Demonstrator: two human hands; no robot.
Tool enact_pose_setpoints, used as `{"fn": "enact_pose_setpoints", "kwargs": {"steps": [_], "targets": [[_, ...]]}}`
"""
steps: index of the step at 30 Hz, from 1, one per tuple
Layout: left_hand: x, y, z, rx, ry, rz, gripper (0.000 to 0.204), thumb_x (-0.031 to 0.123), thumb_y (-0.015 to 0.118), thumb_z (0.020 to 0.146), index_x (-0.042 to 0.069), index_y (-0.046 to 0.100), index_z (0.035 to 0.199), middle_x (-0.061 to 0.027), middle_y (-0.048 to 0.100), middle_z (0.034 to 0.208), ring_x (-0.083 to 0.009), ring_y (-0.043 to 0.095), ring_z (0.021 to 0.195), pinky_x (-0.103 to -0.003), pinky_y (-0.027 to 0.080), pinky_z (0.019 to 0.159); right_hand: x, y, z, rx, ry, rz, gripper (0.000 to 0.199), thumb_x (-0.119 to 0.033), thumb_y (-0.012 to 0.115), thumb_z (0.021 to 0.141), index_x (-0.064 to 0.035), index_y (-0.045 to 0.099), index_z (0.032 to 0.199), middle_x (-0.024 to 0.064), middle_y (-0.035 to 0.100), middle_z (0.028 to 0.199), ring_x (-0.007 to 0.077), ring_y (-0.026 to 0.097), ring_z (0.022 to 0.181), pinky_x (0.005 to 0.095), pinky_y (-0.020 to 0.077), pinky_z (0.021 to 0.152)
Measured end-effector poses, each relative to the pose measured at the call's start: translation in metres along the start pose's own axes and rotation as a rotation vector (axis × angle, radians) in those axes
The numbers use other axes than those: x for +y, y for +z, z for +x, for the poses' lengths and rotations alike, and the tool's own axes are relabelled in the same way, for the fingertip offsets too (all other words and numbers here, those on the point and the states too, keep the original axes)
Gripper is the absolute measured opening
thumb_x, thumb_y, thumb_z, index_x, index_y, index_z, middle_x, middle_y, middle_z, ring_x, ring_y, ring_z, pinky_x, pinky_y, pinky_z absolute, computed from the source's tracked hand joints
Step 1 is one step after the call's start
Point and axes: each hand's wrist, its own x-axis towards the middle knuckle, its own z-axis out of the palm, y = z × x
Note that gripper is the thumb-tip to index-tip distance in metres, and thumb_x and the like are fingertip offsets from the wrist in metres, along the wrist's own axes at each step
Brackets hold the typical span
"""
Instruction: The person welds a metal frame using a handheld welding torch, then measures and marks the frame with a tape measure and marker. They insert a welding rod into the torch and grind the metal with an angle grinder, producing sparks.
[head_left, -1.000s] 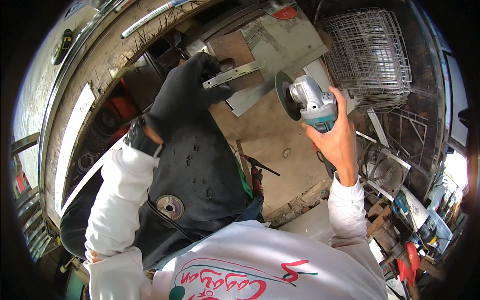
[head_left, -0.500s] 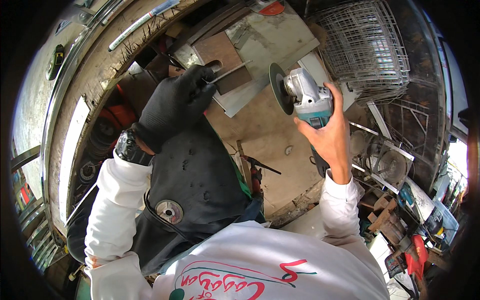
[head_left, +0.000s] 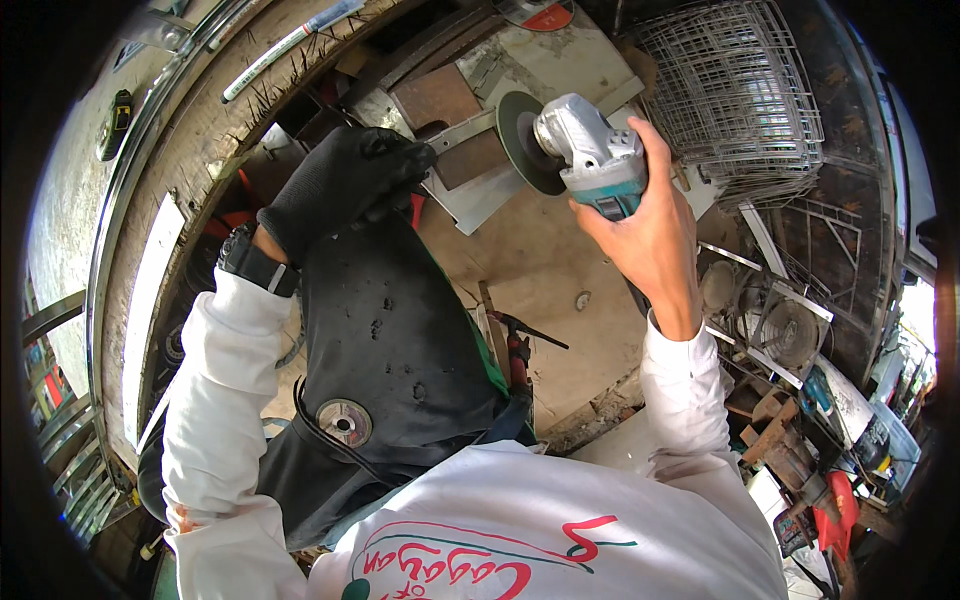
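A teal and silver angle grinder (head_left: pixel 592 150) is gripped in my bare right hand (head_left: pixel 655 225), its thin dark disc (head_left: pixel 520 145) turned to the left. In the black knit glove, my left hand (head_left: pixel 345 185) is closed on a narrow flat metal strip (head_left: pixel 468 130). The strip sticks out toward the disc and shows a small hole near the glove. Its far end lies close to the disc's edge; whether they touch I cannot tell. Under the strip are a brown square plate (head_left: pixel 437 97) and a pale metal sheet (head_left: pixel 570 70).
A worn grinding disc (head_left: pixel 343 423) rests on the black cloth over my leg. Stacked wire mesh (head_left: pixel 730 95) stands at the far right. On the wooden ledge at left lie a marker (head_left: pixel 270 65) and a tape measure (head_left: pixel 116 125). Scrap and tools (head_left: pixel 800 480) crowd the right.
The grinder has moved left and slightly up, nearer my left hand. The strip has turned from a thin edge to show its flat face. My left wrist has shifted slightly left.
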Motion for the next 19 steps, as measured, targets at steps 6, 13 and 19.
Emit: {"fn": "enact_pose_setpoints", "kwargs": {"steps": [6,13,19], "targets": [[-0.012,0.002,0.004,0.007,0.025,-0.103,0.031,0.029,0.066,0.104,0.001,0.078,0.113,0.0021,0.063,0.068,-0.0036,0.052,0.057,-0.024,0.041,0.053,-0.002,0.003,0.006,-0.011,-0.040,-0.066,0.090,-0.015,0.087,0.073,-0.0090,0.043,0.150,0.0241,0.069,0.126,0.0450,0.069,0.109,0.0498,0.0568,0.088],[-0.012,-0.003,0.007,-0.045,0.030,-0.045,0.032,0.032,0.066,0.104,0.001,0.076,0.107,0.0030,0.060,0.067,-0.0035,0.051,0.057,-0.024,0.042,0.054,0.009,0.003,-0.016,-0.001,-0.060,-0.067,0.092,-0.012,0.087,0.073,-0.0088,0.041,0.152,0.0254,0.067,0.128,0.0456,0.069,0.110,0.0496,0.0571,0.089],[-0.010,-0.002,-0.001,-0.010,-0.045,-0.052,0.036,0.038,0.068,0.103,0.002,0.076,0.104,0.0006,0.061,0.065,-0.0068,0.054,0.051,-0.027,0.046,0.050,0.021,0.003,-0.042,-0.036,0.142,0.067,0.095,-0.013,0.086,0.076,-0.0168,0.035,0.157,0.0247,0.069,0.129,0.0406,0.072,0.113,0.0503,0.0566,0.095]]}}
